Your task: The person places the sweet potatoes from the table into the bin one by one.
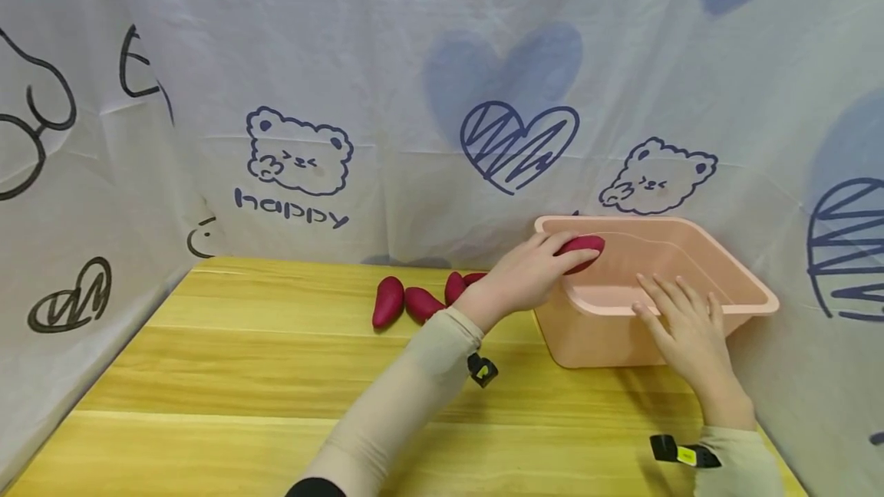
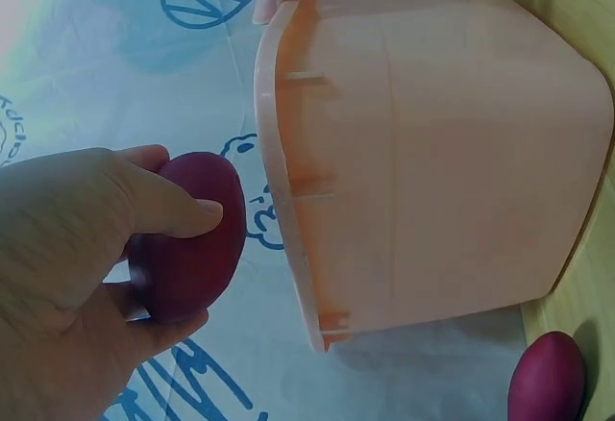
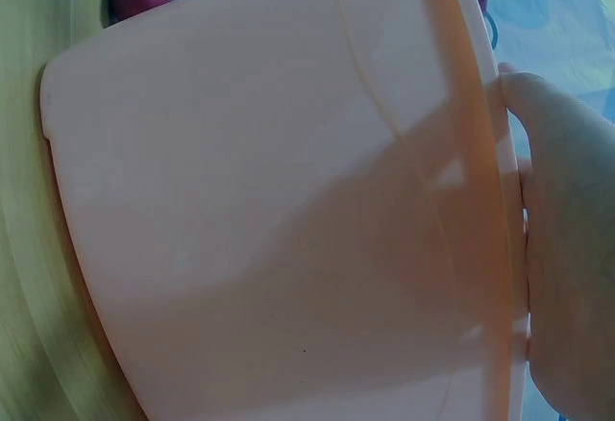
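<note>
My left hand [image 1: 522, 276] pinches a dark red sweet potato [image 1: 587, 245] between thumb and fingers, over the left rim of a pink plastic basin [image 1: 615, 343]. In the left wrist view this sweet potato [image 2: 197, 248] hangs beside the basin's rim [image 2: 272, 142], apart from it. My right hand [image 1: 691, 340] lies over the basin's near rim with fingers spread and fairly straight, the fingertips reaching inside. From the right wrist view, the thumb [image 3: 528, 89] is at the rim, and the other fingers are mostly hidden behind it.
Several more sweet potatoes [image 1: 388, 303] lie near the back of the wooden table [image 1: 276, 374], left of the basin; my left forearm partly hides that group. A white cloth [image 1: 400, 83] printed with hearts and bears hangs behind and at both sides.
</note>
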`<action>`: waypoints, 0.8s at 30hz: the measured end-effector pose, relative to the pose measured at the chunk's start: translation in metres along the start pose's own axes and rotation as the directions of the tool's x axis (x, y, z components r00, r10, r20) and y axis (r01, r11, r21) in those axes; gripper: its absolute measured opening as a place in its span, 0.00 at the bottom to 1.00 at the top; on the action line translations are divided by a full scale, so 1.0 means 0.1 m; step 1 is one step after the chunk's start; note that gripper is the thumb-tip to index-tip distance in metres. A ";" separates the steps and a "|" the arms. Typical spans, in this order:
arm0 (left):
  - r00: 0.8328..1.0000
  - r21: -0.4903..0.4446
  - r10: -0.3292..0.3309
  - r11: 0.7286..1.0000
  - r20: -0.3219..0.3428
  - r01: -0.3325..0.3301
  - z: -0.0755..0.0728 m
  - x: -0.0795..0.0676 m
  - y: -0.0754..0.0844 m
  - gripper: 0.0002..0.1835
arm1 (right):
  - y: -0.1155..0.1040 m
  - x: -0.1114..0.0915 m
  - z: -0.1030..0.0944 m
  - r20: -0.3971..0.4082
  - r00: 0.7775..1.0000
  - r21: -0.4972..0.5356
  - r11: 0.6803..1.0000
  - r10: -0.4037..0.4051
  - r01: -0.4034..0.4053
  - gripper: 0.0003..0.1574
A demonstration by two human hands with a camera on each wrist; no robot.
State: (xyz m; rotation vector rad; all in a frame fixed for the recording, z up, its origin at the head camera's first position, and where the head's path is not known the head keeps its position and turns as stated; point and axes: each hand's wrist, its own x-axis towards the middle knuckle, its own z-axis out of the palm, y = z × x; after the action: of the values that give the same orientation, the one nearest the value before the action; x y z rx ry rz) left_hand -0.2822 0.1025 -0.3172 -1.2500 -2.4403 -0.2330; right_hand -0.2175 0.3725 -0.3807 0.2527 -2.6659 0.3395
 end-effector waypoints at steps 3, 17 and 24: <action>1.000 0.009 -0.002 1.000 -0.005 0.003 0.01 0.05 0.01 0.29 | 0.00 0.01 0.00 0.006 1.000 -0.001 1.000 -0.002 0.002 0.35; 0.998 0.025 -0.059 0.998 -0.021 0.059 0.22 0.35 0.09 0.28 | 0.01 0.02 -0.01 0.000 1.000 -0.005 1.000 -0.006 0.006 0.35; 0.998 0.034 -0.065 0.997 -0.008 0.065 0.34 0.44 0.13 0.27 | 0.00 0.01 -0.01 -0.005 1.000 -0.004 1.000 -0.008 0.008 0.34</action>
State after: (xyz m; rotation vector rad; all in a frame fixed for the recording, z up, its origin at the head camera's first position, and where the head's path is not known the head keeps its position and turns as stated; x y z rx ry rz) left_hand -0.3043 0.1540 -0.3305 -1.1546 -2.4709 -0.2128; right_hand -0.2181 0.3729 -0.3797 0.2610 -2.6593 0.3321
